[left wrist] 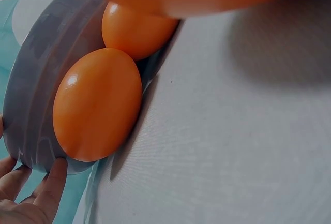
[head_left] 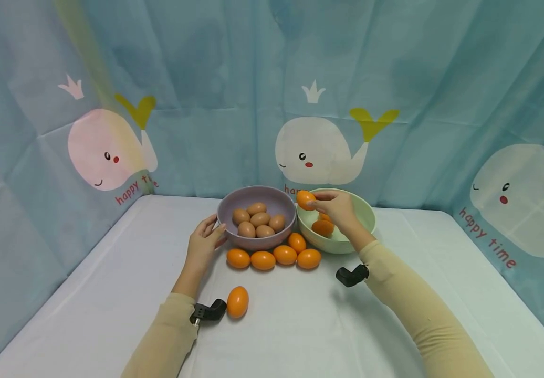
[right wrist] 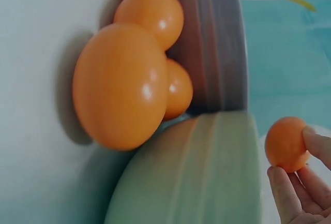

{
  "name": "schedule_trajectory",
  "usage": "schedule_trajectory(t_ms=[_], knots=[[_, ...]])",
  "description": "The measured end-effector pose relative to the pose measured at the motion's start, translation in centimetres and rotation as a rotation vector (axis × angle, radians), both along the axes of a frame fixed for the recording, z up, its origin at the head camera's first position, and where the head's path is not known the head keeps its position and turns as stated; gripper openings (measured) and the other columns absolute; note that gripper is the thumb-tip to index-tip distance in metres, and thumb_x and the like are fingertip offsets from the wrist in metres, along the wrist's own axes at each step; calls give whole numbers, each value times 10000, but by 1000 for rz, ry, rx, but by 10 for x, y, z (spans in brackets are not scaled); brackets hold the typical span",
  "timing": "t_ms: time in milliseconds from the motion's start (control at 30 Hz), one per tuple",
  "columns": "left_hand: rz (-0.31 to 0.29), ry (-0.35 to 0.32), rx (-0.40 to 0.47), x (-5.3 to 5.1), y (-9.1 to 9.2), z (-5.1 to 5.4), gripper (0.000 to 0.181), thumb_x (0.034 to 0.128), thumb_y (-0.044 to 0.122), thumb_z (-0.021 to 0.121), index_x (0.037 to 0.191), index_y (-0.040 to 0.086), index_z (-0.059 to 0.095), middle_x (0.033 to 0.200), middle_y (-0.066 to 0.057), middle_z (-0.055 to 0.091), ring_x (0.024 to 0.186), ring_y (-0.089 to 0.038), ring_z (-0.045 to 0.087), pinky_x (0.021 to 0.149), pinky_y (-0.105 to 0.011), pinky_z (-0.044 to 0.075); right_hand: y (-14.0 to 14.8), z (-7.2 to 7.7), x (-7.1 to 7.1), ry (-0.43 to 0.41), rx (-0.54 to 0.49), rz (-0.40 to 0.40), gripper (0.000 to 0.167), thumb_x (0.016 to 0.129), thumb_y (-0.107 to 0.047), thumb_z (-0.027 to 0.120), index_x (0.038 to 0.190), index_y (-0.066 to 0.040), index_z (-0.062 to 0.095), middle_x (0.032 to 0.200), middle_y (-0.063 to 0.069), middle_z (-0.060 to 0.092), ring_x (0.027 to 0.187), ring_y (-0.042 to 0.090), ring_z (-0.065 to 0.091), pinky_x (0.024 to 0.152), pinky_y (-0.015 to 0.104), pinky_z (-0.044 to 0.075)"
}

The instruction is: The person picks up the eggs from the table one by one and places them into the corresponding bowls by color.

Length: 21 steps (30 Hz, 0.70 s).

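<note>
My right hand [head_left: 337, 207] pinches an orange egg [head_left: 305, 200] between thumb and fingertips, above the left rim of a pale green bowl [head_left: 364, 220]. The right wrist view shows this egg [right wrist: 286, 144] too. A few orange eggs [head_left: 323, 228] lie inside the green bowl, partly hidden by the hand. My left hand [head_left: 202, 240] holds the left side of a purple bowl [head_left: 257, 243], a digit at its rim and fingers against its outer wall. Several brown eggs [head_left: 260, 219] rest in that bowl. In the left wrist view, fingers [left wrist: 54, 188] touch the purple wall [left wrist: 46, 74].
Several orange eggs [head_left: 263, 260] lie along the front of the bowls, one [head_left: 297, 242] tucked near the gap between them. Another orange egg [head_left: 238, 302] lies nearer, beside the left wrist camera [head_left: 210, 311]. A blue curtain [head_left: 206, 79] stands behind the white table [head_left: 291, 325].
</note>
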<state>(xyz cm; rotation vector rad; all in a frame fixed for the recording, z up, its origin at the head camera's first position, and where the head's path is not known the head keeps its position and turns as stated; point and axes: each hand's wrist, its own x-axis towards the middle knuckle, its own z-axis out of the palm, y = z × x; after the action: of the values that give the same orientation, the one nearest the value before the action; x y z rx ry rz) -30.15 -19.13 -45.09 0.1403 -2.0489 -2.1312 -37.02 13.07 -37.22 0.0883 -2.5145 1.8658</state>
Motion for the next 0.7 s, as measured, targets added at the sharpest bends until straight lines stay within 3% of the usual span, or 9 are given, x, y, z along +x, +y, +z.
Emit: schedule_trajectory(t_ms=[267, 433, 700], knots=[[-9, 9, -1, -1, -1, 1, 564, 1002, 191, 605, 1509, 57, 395, 1624, -103, 314, 1433, -249, 426, 989, -308, 566, 10, -8, -4, -18, 17, -50, 423, 891, -201, 759, 1245, 12, 670, 1274, 209, 666, 1004, 181, 700, 992, 359, 579], [-4, -1, 5, 1, -2, 1, 564, 1005, 179, 598, 1512, 49, 387, 1622, -114, 315, 1434, -258, 424, 1018, -352, 546, 13, -14, -7, -43, 60, -75, 430, 876, -237, 778, 1227, -6, 689, 1239, 199, 690, 927, 151, 706, 1006, 379, 577], [-13, 11, 0, 1, -2, 0, 572, 1003, 200, 603, 1513, 57, 387, 1627, -107, 306, 1446, -254, 409, 1055, -400, 517, 15, -23, -11, -21, 116, -112, 418, 860, -263, 792, 1191, -20, 714, 1205, 182, 710, 977, 196, 689, 939, 312, 605]])
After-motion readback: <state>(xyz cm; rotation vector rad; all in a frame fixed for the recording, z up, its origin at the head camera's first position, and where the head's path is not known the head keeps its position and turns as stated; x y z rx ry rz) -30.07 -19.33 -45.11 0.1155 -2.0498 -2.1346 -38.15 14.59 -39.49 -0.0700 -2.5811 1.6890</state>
